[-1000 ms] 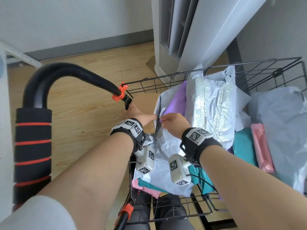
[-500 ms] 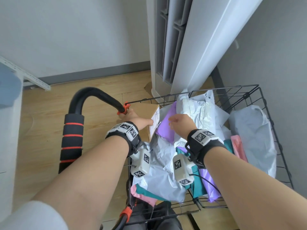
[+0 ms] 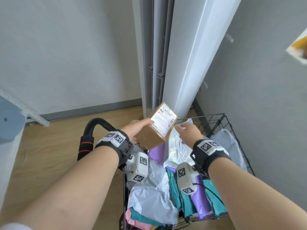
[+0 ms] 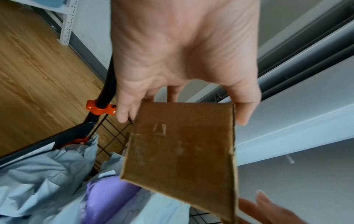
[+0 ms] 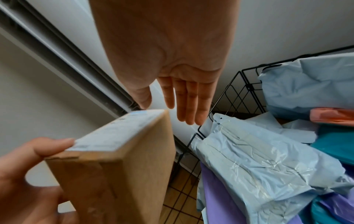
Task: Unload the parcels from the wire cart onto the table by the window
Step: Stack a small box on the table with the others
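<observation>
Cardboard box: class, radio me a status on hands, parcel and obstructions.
Left hand grips cardboard box, lifted above wire cart. Right hand open beside it. Poly mailers remain in cart. No obstruction visible.

Open air is seen above the wire cart (image 3: 221, 121), whose top is unbarred. Its black handle (image 3: 93, 128) rises on the left; a tall white unit (image 3: 182, 63) stands just behind. Soft parcels (image 3: 154, 196) fill the basket, leaving little room between them.

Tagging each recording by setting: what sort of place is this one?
Probably a plain indoor room used for sorting deliveries, not a warehouse: a wire cart heaped with courier bags, a labelled cardboard box in the left hand, wood-look flooring, grey walls.
</observation>
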